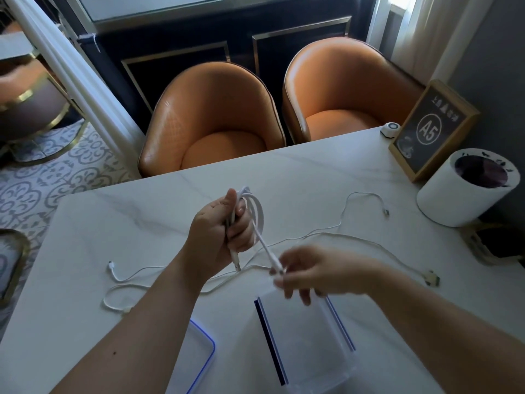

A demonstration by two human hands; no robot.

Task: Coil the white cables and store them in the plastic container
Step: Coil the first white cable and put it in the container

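Note:
My left hand (221, 231) is closed around a white cable coil (257, 209) held upright above the marble table (142, 220); a plug end hangs below the fist. My right hand (309, 273) pinches the free tail of that same cable near its connector, just above the clear plastic container (309, 345) with dark blue rims. Two more loose white cables lie on the table: one (125, 282) curls at the left, another (369, 240) runs right toward a flat connector. The container's lid (199, 362) with a blue edge lies left of the container.
A white cylindrical bin (460, 191) stands at the right, with a framed A5 sign (431, 129) and a small white round device (389, 129) behind it. Two orange chairs (216, 120) sit past the table's far edge. A dark object (494, 243) lies at the right edge.

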